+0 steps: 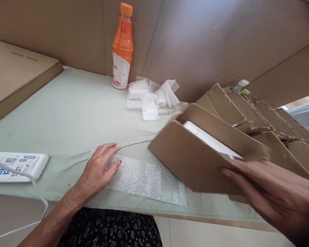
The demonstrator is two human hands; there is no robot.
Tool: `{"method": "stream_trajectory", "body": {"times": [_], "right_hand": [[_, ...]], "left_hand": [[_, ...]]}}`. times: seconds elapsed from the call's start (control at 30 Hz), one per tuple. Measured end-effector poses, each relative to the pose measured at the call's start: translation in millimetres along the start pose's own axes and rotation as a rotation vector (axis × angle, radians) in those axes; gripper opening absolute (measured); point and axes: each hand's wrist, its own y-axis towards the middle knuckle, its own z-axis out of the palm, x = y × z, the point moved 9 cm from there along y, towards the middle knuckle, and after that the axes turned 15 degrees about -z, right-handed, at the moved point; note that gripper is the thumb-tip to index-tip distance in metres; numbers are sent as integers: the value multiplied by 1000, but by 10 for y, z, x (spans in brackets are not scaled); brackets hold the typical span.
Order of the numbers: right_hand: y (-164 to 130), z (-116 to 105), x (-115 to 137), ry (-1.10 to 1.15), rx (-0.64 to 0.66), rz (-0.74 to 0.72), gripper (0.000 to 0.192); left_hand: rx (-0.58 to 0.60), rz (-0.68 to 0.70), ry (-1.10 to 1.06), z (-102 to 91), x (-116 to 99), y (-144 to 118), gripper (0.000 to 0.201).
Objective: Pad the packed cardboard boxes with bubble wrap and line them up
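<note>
My left hand (101, 166) rests at the left end of a flat strip of bubble wrap (149, 180) on the table, its thumb apart from the fingers. My right hand (270, 192) is closed on the wall of a narrow open cardboard box (185, 154), which is tilted and slightly blurred. Inside this box lies a flat white item (211, 139), whose kind I cannot make out. The box hangs over the right end of the bubble wrap. A thin dark line (136, 143) runs across the cloth between my left hand and the box.
Crumpled bubble wrap pieces (150, 97) lie at the back beside an orange drink bottle (123, 48). Several open cardboard compartments (262, 120) stand on the right. A flat carton (23, 75) lies at left, above a white printed package (18, 167) crossed by a white cable (38, 193).
</note>
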Motion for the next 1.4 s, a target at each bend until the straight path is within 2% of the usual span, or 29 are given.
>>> {"method": "stream_trajectory", "body": {"times": [0.07, 0.13, 0.2, 0.3, 0.37, 0.4, 0.47, 0.53, 0.63, 0.73, 0.83, 1.0, 1.07, 1.17, 1.3, 1.4], "right_hand": [[519, 132, 285, -18, -48, -176, 24], [978, 366, 378, -5, -34, -212, 17], [1291, 527, 375, 5, -69, -178, 21], [1347, 522, 303, 37, -283, -92, 28], [1151, 505, 150, 96, -438, 14, 33], [1039, 565, 30, 156, -469, 91, 34], [876, 878, -233, 340, -403, 268, 40], [837, 1358, -402, 573, -243, 403, 56], [1010, 1980, -375, 884, -69, 428, 73], [1149, 2267, -267, 975, -40, 454, 70], [990, 2266, -209, 865, -65, 544, 61], [430, 2066, -244, 738, -156, 668, 46], [323, 2046, -284, 722, -183, 691, 42], [424, 2117, -371, 733, -213, 659, 42], [756, 2315, -618, 769, -288, 638, 48], [851, 2442, -740, 767, -230, 600, 47]], "left_hand": [[-13, -43, -34, -62, 37, 28, 39], [-39, -90, -65, -113, 85, 57, 48], [-75, -147, -79, -166, 165, 86, 54], [-165, -205, -107, -278, 300, 135, 58], [-255, -214, -159, -372, 373, 187, 58], [-301, -217, -189, -414, 405, 222, 59], [-352, -232, -243, -448, 457, 321, 63], [-326, -253, -275, -406, 480, 457, 69], [-258, -273, -298, -327, 469, 645, 62], [-247, -314, -324, -302, 475, 752, 44], [-230, -338, -347, -234, 437, 792, 41], [-89, -295, -445, 65, 210, 771, 41], [-71, -295, -460, 132, 157, 768, 41], [-91, -287, -433, 149, 136, 888, 40], [-161, -249, -390, 96, 176, 1256, 43], [-158, -252, -366, 54, 239, 1384, 50]]}}
